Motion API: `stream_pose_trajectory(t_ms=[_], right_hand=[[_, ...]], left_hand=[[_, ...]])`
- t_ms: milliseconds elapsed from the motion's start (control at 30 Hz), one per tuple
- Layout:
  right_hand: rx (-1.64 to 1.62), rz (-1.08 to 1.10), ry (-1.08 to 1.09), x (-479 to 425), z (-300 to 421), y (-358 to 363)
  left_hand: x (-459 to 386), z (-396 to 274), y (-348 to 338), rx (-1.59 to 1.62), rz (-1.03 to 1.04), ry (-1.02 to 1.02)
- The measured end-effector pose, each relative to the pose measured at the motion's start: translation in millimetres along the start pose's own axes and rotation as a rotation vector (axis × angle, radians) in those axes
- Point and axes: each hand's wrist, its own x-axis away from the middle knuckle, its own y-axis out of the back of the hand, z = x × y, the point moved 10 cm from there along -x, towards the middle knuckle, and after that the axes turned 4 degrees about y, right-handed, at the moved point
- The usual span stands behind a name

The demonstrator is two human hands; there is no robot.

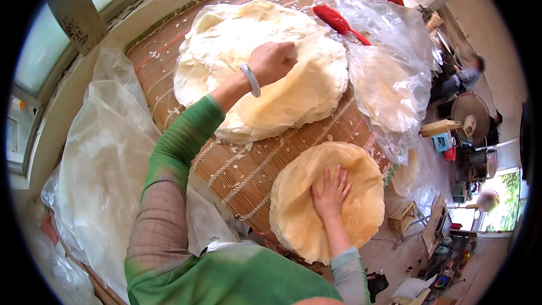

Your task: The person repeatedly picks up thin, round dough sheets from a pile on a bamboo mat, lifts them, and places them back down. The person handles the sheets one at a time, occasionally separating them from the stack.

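Observation:
Two stacks of thin round flatbread-like sheets lie on a reed mat (254,169). My left hand (271,63), with a pale bangle at the wrist, is closed on the edge of a thin tan sheet (271,101) over the larger, paler stack (237,29). Part of that sheet is lifted and folded across the stack. My right hand (332,192) rests flat, fingers spread, on top of the smaller tan stack (360,216) nearer my body. The undersides of both hands are hidden.
A red-handled brush (332,18) lies beyond the large stack, beside clear plastic bags (385,63) holding more sheets. Plastic sheeting (106,135) hangs at the left below the windows. White flakes litter the mat. Other people (465,77) are farther off at the right.

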Motion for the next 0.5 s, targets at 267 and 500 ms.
stream_pose_trajectory(t_ms=[267,500], right_hand=[[-0.091,0.030,-0.020,-10.8,-1.9,-5.3],[-2.182,0.054,0.089,12.5,45.2,43.6]], left_hand=[[-33.2,-140.9,56.5,0.905,0.358,0.048],[-16.8,-319.5,0.3,1.345,0.901,-0.354]])
